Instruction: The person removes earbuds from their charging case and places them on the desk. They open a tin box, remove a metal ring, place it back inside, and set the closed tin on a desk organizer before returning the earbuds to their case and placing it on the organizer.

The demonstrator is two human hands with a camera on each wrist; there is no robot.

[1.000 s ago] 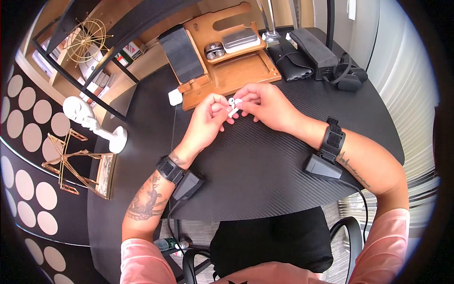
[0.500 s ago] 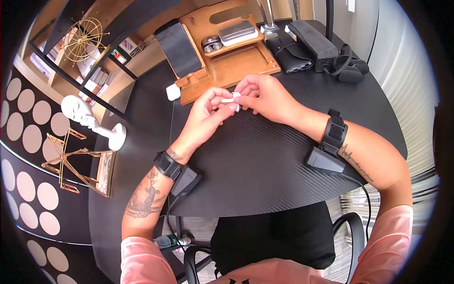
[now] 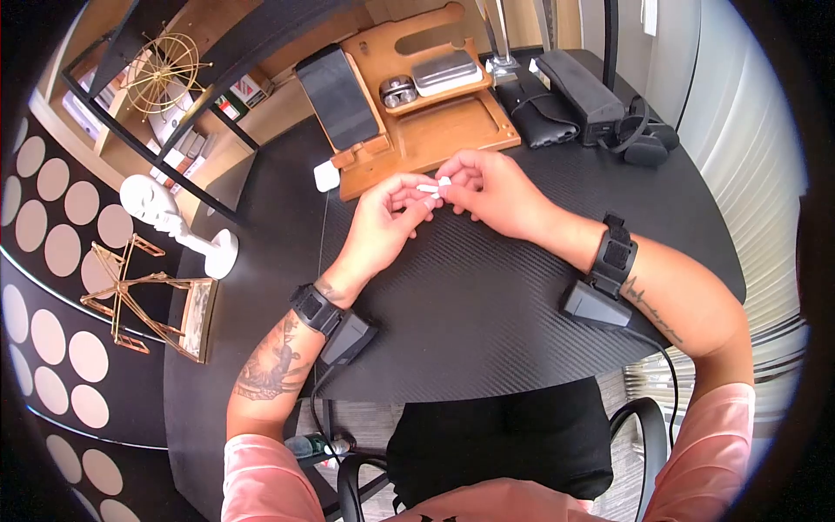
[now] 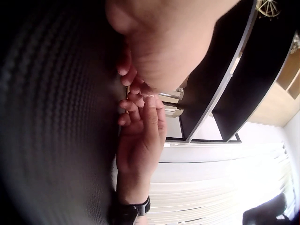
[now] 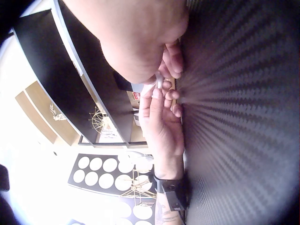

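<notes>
Both my hands meet just in front of the wooden organizer tray (image 3: 435,139), left hand (image 3: 383,222) and right hand (image 3: 496,191) each pinching the small white earbud (image 3: 432,188), its stem lying crosswise between them, equally near both.

My head camera looks steeply down over the worktop (image 3: 487,287); each wrist camera, skimming low and close along it, faces my opposite hand, sharing my meeting fingers (image 4: 150,105).

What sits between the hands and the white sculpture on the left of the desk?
In the head view only bare black desk lies between the left hand and the white sculpture; the small white case sits further back.
</notes>
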